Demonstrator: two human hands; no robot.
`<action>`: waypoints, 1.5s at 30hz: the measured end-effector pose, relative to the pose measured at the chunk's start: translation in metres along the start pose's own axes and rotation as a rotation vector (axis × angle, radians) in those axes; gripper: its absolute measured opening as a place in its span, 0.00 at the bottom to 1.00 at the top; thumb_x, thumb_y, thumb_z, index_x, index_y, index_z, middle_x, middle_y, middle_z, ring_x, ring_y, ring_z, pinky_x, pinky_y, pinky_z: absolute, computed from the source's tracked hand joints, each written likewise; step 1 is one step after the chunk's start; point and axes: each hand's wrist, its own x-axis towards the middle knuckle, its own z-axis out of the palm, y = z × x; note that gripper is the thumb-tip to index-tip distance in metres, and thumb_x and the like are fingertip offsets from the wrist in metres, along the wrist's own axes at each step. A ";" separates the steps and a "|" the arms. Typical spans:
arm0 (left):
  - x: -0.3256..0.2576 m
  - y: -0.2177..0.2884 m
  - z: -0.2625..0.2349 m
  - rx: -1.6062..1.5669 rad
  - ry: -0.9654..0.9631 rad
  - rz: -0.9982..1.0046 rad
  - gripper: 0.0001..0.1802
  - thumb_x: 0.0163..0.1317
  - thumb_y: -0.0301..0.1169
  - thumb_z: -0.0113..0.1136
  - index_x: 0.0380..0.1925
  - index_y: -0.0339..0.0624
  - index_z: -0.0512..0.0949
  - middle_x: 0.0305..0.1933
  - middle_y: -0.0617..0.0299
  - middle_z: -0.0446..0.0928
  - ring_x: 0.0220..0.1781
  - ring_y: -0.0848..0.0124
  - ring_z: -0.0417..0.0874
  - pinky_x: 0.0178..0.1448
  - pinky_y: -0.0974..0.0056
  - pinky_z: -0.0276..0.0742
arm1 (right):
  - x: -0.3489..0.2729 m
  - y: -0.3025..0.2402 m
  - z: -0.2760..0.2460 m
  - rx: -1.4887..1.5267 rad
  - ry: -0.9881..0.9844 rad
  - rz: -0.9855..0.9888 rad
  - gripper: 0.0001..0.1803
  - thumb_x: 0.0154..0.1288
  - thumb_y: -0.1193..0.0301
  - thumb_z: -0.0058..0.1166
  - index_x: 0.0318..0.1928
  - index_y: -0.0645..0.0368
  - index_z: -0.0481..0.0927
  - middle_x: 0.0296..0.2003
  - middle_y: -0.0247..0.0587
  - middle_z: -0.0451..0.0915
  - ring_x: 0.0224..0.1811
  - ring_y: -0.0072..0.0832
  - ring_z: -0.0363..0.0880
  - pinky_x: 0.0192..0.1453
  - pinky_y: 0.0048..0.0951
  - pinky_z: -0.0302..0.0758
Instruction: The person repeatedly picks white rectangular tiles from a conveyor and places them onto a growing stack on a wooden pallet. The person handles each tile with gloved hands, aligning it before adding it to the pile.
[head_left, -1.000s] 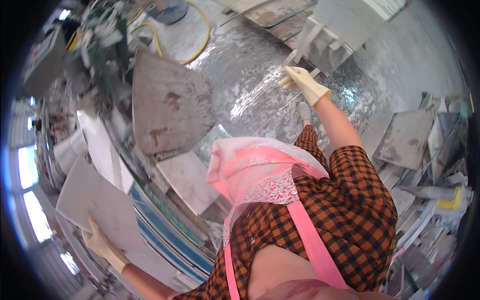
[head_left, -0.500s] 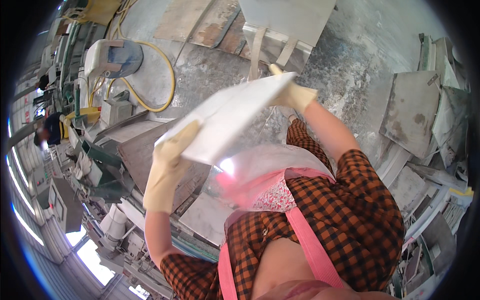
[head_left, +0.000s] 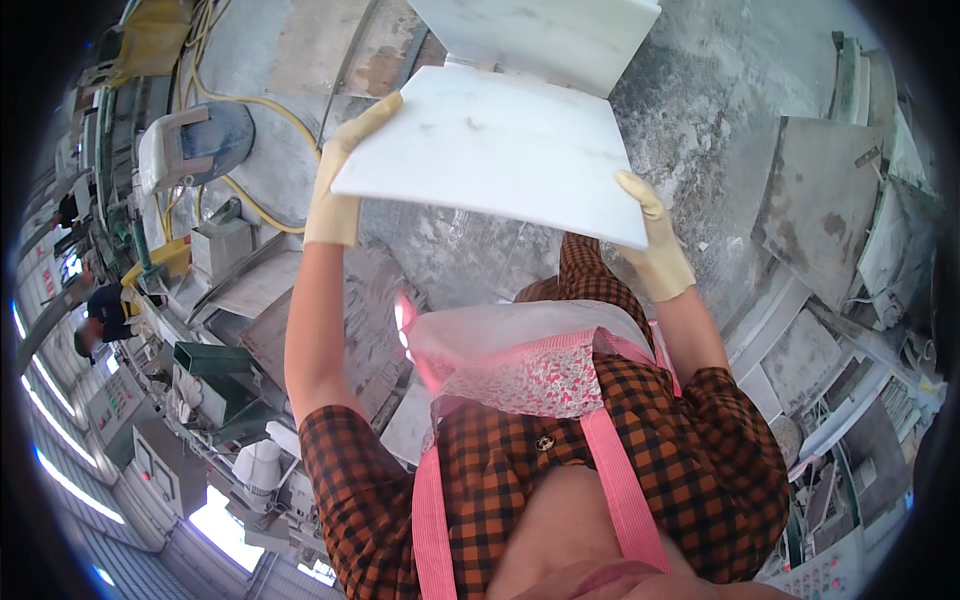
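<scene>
A white stone slab [head_left: 500,150] with faint grey veins is held out in front of me between both hands. My left hand [head_left: 345,150], in a cream rubber glove, grips its left edge with the thumb along the upper face. On the slab's near right corner my gloved right hand [head_left: 655,225] is closed, thumb at the edge and the other fingers hidden beneath. Just beyond, a stack of similar white slabs [head_left: 545,35] leans upright, and the held slab's far edge overlaps its foot. Whether the two touch I cannot tell.
A blue-and-white tub [head_left: 215,140] and a yellow hose [head_left: 270,110] are on the wet floor at the left. Stained grey boards [head_left: 815,215] lean at the right. Machinery and a control box [head_left: 165,465] line the left side, where another person [head_left: 105,315] bends.
The slab has swung from a slant near my body to a flatter position farther out, by the upright stack. My left hand has moved forward; my right hand has come nearer and to the right.
</scene>
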 end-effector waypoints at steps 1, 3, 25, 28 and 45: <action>0.013 0.001 -0.002 -0.090 0.025 -0.015 0.19 0.59 0.32 0.66 0.46 0.31 0.80 0.47 0.48 0.82 0.45 0.65 0.85 0.52 0.65 0.81 | 0.006 0.003 0.004 0.019 0.029 -0.005 0.29 0.65 0.62 0.53 0.59 0.73 0.69 0.53 0.50 0.77 0.53 0.32 0.79 0.57 0.34 0.77; 0.040 -0.002 -0.005 -0.297 -0.007 0.000 0.15 0.60 0.28 0.64 0.45 0.30 0.80 0.46 0.48 0.82 0.44 0.63 0.85 0.51 0.62 0.84 | 0.017 0.009 0.009 0.049 0.065 -0.021 0.29 0.64 0.63 0.54 0.59 0.73 0.69 0.54 0.50 0.77 0.54 0.33 0.78 0.58 0.34 0.76; 0.121 -0.015 -0.028 -0.210 0.029 0.203 0.19 0.66 0.32 0.53 0.51 0.28 0.78 0.51 0.44 0.80 0.53 0.58 0.82 0.59 0.60 0.79 | 0.065 0.009 0.013 0.064 0.190 -0.032 0.25 0.67 0.64 0.51 0.56 0.73 0.71 0.52 0.51 0.77 0.53 0.34 0.78 0.55 0.34 0.77; 0.118 -0.011 -0.015 0.104 0.113 0.376 0.22 0.67 0.32 0.53 0.57 0.31 0.73 0.54 0.47 0.78 0.56 0.62 0.79 0.61 0.63 0.75 | 0.074 -0.004 0.019 0.030 0.236 -0.003 0.24 0.68 0.64 0.49 0.56 0.72 0.71 0.52 0.52 0.77 0.49 0.33 0.80 0.48 0.31 0.79; -0.106 -0.184 -0.125 0.269 0.681 0.144 0.26 0.70 0.37 0.48 0.65 0.39 0.63 0.60 0.61 0.70 0.57 0.74 0.70 0.64 0.66 0.63 | 0.100 -0.089 -0.033 -0.335 0.321 -0.138 0.38 0.77 0.50 0.14 0.61 0.74 0.64 0.56 0.63 0.73 0.59 0.47 0.74 0.63 0.39 0.75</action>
